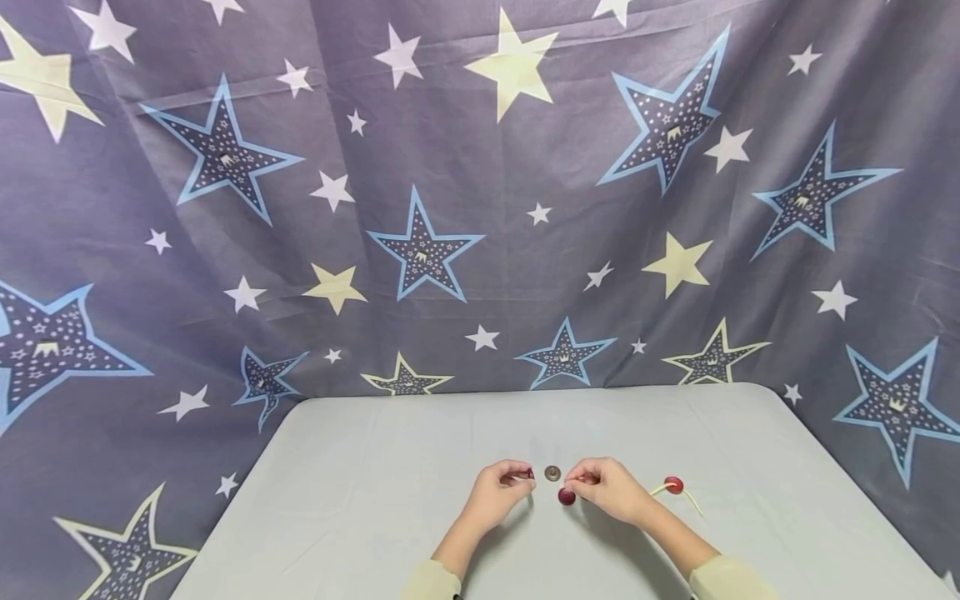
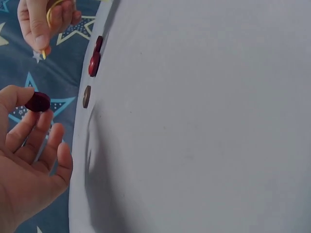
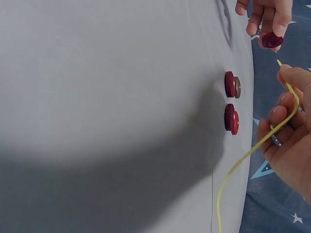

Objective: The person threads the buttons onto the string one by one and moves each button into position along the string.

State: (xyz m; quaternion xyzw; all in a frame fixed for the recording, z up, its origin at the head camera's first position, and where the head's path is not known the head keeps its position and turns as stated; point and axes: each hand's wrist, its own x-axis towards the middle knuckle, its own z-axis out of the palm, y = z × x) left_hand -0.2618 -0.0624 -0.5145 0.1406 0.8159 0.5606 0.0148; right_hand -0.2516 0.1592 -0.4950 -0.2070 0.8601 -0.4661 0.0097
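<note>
My left hand pinches a dark red button on edge between thumb and fingertips, above the table. Facing it, my right hand pinches a yellow cord near its end, and the pointed tip sticks out toward the button. A small gap separates tip and button in the right wrist view. From the right hand the cord trails down to a red button, which sits on it at the right. Whether the tip lines up with a hole cannot be seen.
On the pale table lie a brown button and a dark red button. Another dark red button and a bright red one show in the right wrist view. A star-patterned cloth hangs behind.
</note>
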